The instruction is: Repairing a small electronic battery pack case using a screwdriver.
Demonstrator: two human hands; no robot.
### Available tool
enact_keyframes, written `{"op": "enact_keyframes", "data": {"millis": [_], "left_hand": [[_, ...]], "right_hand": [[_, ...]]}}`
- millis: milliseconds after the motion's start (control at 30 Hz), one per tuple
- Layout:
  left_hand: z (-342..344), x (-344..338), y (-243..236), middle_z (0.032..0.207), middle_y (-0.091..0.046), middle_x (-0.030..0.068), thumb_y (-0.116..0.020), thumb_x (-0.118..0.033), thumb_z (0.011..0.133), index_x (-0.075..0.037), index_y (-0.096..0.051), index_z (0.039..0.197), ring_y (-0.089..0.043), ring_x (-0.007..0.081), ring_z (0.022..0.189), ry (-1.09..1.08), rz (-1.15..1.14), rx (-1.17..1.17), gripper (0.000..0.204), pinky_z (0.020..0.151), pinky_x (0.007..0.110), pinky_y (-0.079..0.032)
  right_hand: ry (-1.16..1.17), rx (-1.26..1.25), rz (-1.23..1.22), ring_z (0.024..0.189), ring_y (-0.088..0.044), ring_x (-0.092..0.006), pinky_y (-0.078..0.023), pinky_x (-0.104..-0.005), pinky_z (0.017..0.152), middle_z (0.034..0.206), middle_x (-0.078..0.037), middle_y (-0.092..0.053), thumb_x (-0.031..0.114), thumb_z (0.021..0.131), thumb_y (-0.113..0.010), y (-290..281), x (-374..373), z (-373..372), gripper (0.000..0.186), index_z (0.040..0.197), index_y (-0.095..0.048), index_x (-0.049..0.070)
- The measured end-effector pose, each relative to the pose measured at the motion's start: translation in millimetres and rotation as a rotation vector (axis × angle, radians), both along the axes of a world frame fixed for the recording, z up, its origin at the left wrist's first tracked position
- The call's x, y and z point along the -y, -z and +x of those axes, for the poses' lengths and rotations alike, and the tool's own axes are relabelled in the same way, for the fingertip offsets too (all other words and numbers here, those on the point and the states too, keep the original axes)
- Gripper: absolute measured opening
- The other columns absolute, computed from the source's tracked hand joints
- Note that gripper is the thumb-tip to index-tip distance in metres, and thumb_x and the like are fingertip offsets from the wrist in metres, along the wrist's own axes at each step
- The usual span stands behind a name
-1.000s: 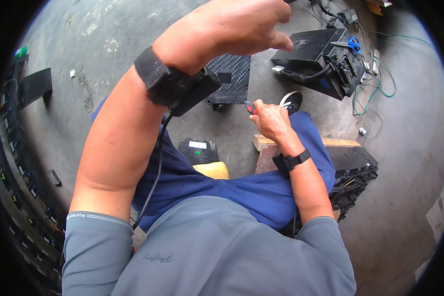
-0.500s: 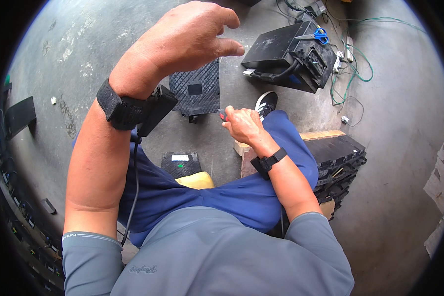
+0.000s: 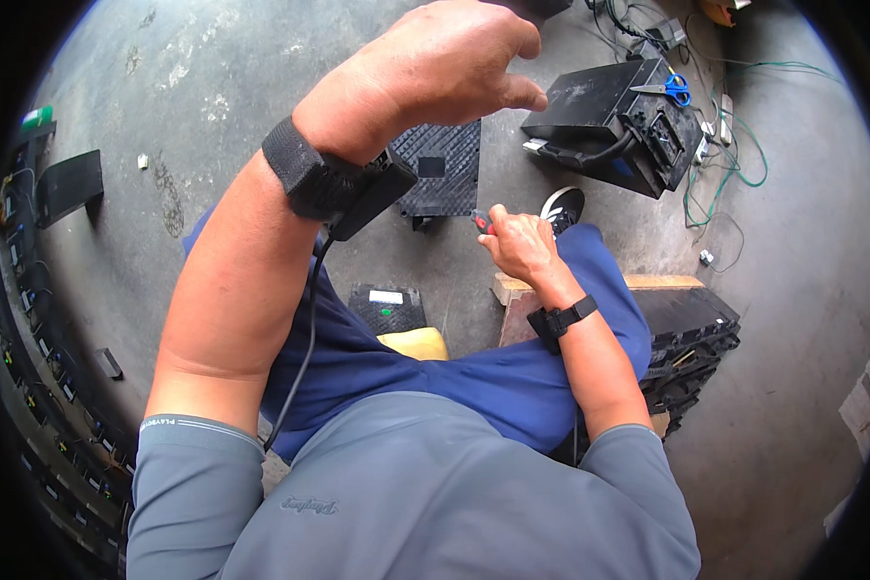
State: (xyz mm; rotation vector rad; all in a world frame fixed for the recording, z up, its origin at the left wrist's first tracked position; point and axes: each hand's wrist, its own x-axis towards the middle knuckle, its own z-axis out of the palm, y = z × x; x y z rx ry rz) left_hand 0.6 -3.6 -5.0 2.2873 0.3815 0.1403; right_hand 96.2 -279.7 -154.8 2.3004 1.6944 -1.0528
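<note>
Raised high at the top of the view, my left hand (image 3: 454, 63) has its thumb and forefinger apart, with nothing seen between them. Its other fingers are hidden behind the back of the hand. A black ribbed square panel (image 3: 454, 184) on the floor shows partly from under that wrist. My right hand (image 3: 524, 244) is closed round a small red and dark-grey tool (image 3: 483, 222) near my right knee. Most of the tool is covered by my fingers, so its kind cannot be told. The tool's tip lies just beside the panel's near right corner.
A black box-shaped unit (image 3: 589, 106) with blue-handled scissors (image 3: 677, 90) on top stands at the far right. Cables (image 3: 744, 164) trail beside it. Stacked black panels (image 3: 691, 324) sit by my right leg. Between my legs are another panel (image 3: 396, 314) and something yellow (image 3: 417, 343).
The view has swung left, so the floor things and both hands appear further right in the picture. Both hands keep nearly the same pose, the right still gripping the tool.
</note>
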Motion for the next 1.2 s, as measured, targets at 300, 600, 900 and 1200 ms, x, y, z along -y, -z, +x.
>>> {"op": "enact_keyframes", "data": {"millis": [300,600,900,1200], "left_hand": [[2.8,-2.4,18.7,0.102,-0.073,0.0202,-0.079,-0.037,0.083,-0.004,-0.071,0.115,-0.072,0.0359,0.094,-0.006,0.130,-0.001,0.047,0.082,0.042,-0.057],[8.2,2.8,15.0,0.101,-0.073,0.0213,-0.079,-0.036,0.084,-0.002,-0.070,0.115,-0.072,0.0358,0.093,-0.037,0.039,0.000,0.047,0.081,0.041,-0.057],[18.5,-0.2,13.7,0.104,-0.073,0.0221,-0.080,-0.030,0.084,0.001,-0.067,0.119,-0.072,0.0315,0.098,-0.066,-0.025,-0.056,0.047,0.085,0.040,-0.056],[37.3,8.6,27.1,0.106,-0.073,0.0225,-0.081,-0.029,0.084,0.003,-0.067,0.119,-0.073,0.0302,0.097,-0.056,-0.079,-0.081,0.050,0.084,0.039,-0.057]], "right_hand": [[0.010,0.020,0.090,0.077,-0.069,-0.0437,-0.054,-0.0533,0.070,0.075,-0.021,-0.069,0.026,0.087,-0.072,7.8,5.5,-4.0,0.030,0.095,-0.055,0.003],[-0.029,0.017,0.074,0.090,-0.069,-0.0410,-0.055,-0.0495,0.079,0.096,-0.021,-0.069,0.025,0.086,-0.073,1.3,0.5,-4.9,0.030,0.101,-0.056,0.005],[0.268,-0.155,0.427,0.094,-0.067,-0.0352,-0.054,-0.0453,0.079,0.098,-0.014,-0.069,0.022,0.077,-0.076,-72.7,-32.7,30.4,0.032,0.105,-0.066,0.009],[0.877,-0.483,1.271,0.077,-0.057,-0.0059,-0.050,-0.0228,0.067,0.089,0.000,-0.065,0.028,0.092,-0.077,-142.5,-7.4,130.0,0.032,0.113,-0.066,0.006]]}}
